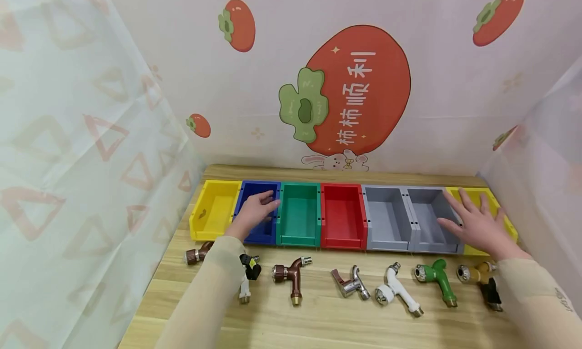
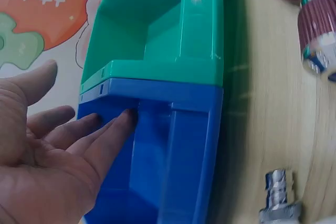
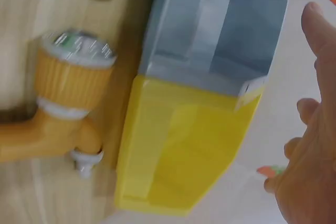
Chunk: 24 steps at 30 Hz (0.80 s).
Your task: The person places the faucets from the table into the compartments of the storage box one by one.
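A: Which step was in hand?

B: By my reading, a reach to the bins. I took the red bin [image 1: 343,242] as marker. The left hand [image 1: 254,212] was over the blue bin [image 1: 263,236], second to the marker's left, past the green bin [image 1: 300,212]. The right hand [image 1: 479,225] was well to the marker's right, over the yellow bin [image 3: 184,145] at that end and the edge of the neighbouring grey bin [image 1: 434,225].

A: How did the hands stand?

B: Left: fingers extended, slightly bent, thumb well apart, nothing in the grasp. Fingertips very near the blue wall; contact, could not tell. Right: fingers fanned wide, thumb out toward the marker, nothing held. The wrist view showed it apart from the bins' near edges; contact elsewhere, could not tell.

A: And the taps?

B: All noted on the near side of the marker. Chrome tap [image 1: 350,283] straight in front; brown tap [image 1: 293,281] front-left; white tap [image 1: 397,288], green tap [image 1: 438,278] and orange tap [image 1: 475,273] progressively farther front-right. None in hand.

A: What did the next move call for?

B: My judgement: for bins, fingertips brought gently onto the rims, lest the row slide. For taps, both hands drawn back first.
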{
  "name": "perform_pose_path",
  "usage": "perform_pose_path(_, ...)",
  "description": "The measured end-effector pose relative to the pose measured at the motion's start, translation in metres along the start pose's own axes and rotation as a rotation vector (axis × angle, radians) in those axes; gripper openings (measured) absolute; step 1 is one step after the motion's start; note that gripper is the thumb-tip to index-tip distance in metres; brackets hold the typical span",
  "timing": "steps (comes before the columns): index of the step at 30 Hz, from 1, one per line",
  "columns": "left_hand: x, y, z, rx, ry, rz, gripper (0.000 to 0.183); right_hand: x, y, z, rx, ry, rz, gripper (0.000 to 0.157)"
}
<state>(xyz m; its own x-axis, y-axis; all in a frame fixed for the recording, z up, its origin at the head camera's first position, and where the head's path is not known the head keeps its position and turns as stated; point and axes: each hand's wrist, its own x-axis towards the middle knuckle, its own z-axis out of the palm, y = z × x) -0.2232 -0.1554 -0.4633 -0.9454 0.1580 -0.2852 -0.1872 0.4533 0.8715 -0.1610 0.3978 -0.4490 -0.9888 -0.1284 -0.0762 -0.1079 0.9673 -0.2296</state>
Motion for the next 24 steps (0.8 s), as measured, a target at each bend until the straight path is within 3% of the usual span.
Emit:
perform_pose_path(6, 0.001, -0.009, 0.003, -0.119, -0.022, -0.080, 0.064, -0.016, 0.016, 0.003, 0.044, -0.031, -0.031, 0.088)
perform_pose_path(17, 0.003, -0.018, 0.008, -0.115, 0.029, -0.144, 0.059, -0.041, 0.042, 0.017, 0.123, -0.034, -0.081, 0.086)
perform_pose_path(24, 0.004, -0.017, 0.008, -0.139, 0.017, -0.165, 0.058, -0.052, 0.052, 0.025, 0.151, -0.045, -0.075, 0.087)
